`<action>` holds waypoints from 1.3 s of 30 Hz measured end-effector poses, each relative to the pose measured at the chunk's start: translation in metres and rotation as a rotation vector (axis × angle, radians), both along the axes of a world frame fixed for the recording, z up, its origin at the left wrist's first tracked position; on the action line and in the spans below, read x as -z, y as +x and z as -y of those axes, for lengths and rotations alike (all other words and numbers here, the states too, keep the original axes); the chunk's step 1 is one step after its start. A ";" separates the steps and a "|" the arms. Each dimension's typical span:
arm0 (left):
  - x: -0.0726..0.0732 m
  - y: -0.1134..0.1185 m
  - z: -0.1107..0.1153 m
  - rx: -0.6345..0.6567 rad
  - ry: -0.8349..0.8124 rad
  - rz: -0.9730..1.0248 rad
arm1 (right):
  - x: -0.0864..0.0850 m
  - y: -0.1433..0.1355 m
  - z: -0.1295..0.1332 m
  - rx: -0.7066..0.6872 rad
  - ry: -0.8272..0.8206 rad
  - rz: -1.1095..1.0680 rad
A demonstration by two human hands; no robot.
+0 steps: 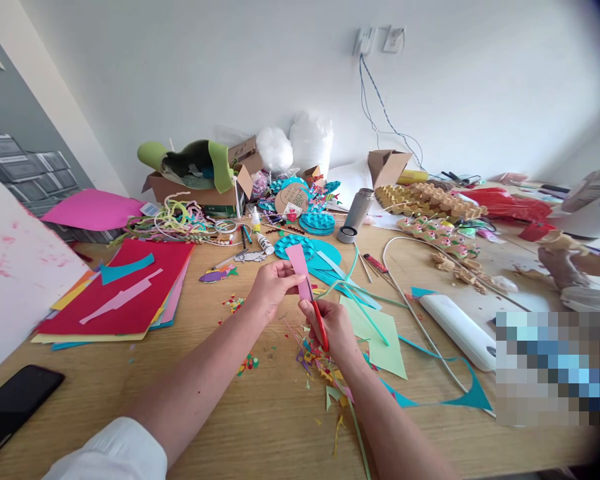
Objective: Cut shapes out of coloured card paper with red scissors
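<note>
My left hand (276, 288) pinches a narrow strip of pink paper (296, 259), held upright above the table. In my right hand (336, 327) is a pair of scissors (321, 327) with red handles, its blades up against the lower right edge of the pink strip. How far the blades are parted cannot be made out. Below my hands lie small coloured paper scraps (313, 357). Just right of my right hand is a sheet of pale green paper (380, 337), with blue paper offcuts (465, 387) farther right.
Coloured sheets (130, 293) are stacked at the left, near a black phone (17, 407). Behind my hands stand a grey metal flask (359, 210) and blue scalloped discs (295, 247). A white cable (420, 317) and white oblong device (457, 330) lie right. A box (195, 193) stands by the wall.
</note>
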State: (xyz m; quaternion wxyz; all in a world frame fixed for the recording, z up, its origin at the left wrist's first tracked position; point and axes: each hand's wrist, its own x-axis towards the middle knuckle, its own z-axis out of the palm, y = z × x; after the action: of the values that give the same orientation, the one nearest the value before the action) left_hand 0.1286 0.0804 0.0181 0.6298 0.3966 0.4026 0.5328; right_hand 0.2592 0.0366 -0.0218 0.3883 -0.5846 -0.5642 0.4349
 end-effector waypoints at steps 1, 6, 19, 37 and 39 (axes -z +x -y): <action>0.000 -0.001 -0.001 -0.002 0.006 0.002 | 0.001 0.000 0.000 -0.005 0.007 0.010; 0.001 -0.002 -0.002 0.001 0.010 -0.005 | 0.005 0.000 0.000 -0.022 0.008 0.027; 0.001 0.002 0.001 -0.010 -0.015 -0.014 | 0.010 0.003 -0.002 -0.040 0.014 0.016; 0.000 0.002 0.001 0.002 -0.027 -0.012 | 0.007 0.000 -0.002 -0.020 -0.031 -0.024; -0.001 0.002 0.001 0.002 -0.028 -0.014 | 0.007 0.000 -0.002 -0.011 -0.015 -0.016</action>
State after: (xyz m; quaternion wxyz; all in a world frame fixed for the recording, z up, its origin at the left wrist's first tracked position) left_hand 0.1305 0.0794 0.0187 0.6329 0.3920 0.4140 0.5238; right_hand 0.2589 0.0381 -0.0289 0.3859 -0.5808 -0.5610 0.4461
